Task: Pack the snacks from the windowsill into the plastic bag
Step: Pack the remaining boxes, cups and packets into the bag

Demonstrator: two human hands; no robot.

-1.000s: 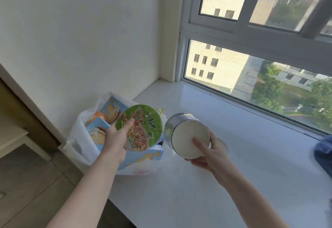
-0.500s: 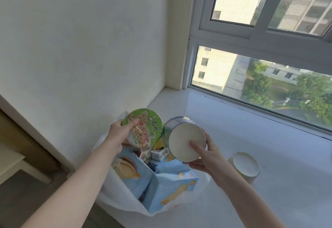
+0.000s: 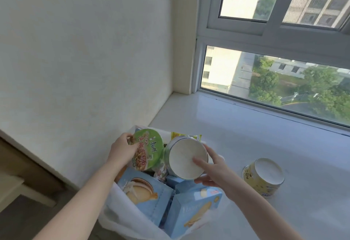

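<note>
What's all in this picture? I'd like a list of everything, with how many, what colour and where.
plastic bag: one, white, at the windowsill's left edge, open and full
blue boxes: at least two, light blue, standing in the bag
yellow packet: one, yellow, at the bag's far side
noodle bowl: one, green lid, tilted above the bag
silver bowl: one, silver sides, white base facing the camera, above the bag
yellow bowl: one, yellow sides, white top, on the windowsill right of the bag
windowsill: one, white
window: one, pale frame, behind the sill
left hand: one, grips the noodle bowl's edge
right hand: one, holds the silver bowl
</note>
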